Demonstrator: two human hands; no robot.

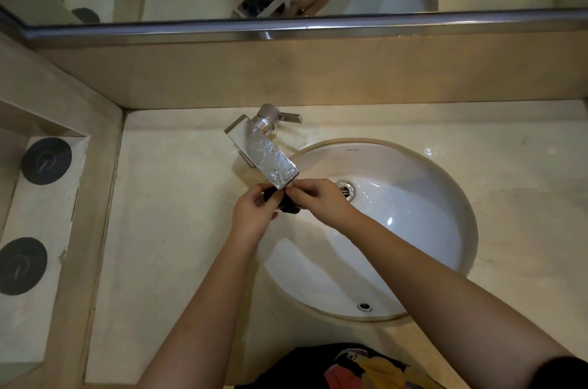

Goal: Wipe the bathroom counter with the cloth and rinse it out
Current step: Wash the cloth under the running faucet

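Cloth: I am holding the dark cloth (pixel 288 204) bunched small just under the tip of the faucet spout (pixel 264 150), above the left part of the sink (pixel 413 229).
Why there: I am keeping it below the outlet so that any water is falling into the cloth and draining into the bowl, not onto the table (pixel 178 213). I judge this to be the rinsing part of the job.
Left hand: my left hand (pixel 253 213) is gripping the left end of the cloth, its fingers (pixel 258 196) curling round it.
Right hand: my right hand (pixel 321 201) is pinching the right end, knuckles up and fingers bent tightly over the fabric.
Cloth against fingers: it is sitting between the two hands, touching both. Most of it is hiding inside the grips, with only a dark lump showing in the gap and drooping slightly below.
Why two hands: I am probably working or wringing the fabric, which one hand could not do.
Water: the bowl is glistening around the drain (pixel 346 190). The spout is covering any stream, so I cannot tell whether it is running.
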